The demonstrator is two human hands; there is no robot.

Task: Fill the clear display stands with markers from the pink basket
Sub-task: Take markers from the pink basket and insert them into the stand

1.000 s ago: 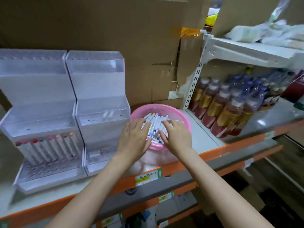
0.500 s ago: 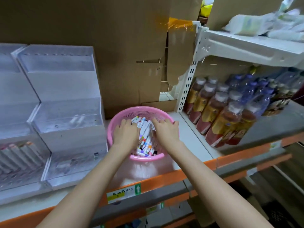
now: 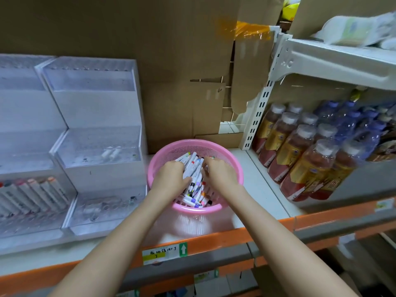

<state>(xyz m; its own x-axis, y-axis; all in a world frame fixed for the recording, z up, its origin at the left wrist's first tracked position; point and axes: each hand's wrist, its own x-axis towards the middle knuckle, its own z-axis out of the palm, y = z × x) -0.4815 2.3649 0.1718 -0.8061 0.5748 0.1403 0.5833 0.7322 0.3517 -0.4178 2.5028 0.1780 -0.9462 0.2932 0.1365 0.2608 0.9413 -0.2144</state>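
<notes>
- Grip check: left hand [image 3: 171, 176] curled round a bunch of markers [image 3: 194, 166]; right hand [image 3: 218, 174] buried among them, hold unclear.
- Align the bunch in basket [image 3: 194, 142] before lifting to stands [image 3: 96, 93].

1. Pushed left hand [image 3: 171, 176] and right hand [image 3: 220, 174] from near rim of round pink plastic basket [image 3: 195, 209] farther in.
2. Dug fingers down among white-barrelled, colour-capped markers [image 3: 196, 179], earlier laid flat on top.
3. Swung view rightward, sliding clear plastic tiered display stands [image 3: 96, 103] toward left edge.

Left hand [image 3: 171, 176] palm down, right hand [image 3: 221, 174] palm down, fingers [image 3: 211, 161] curled downward
</notes>
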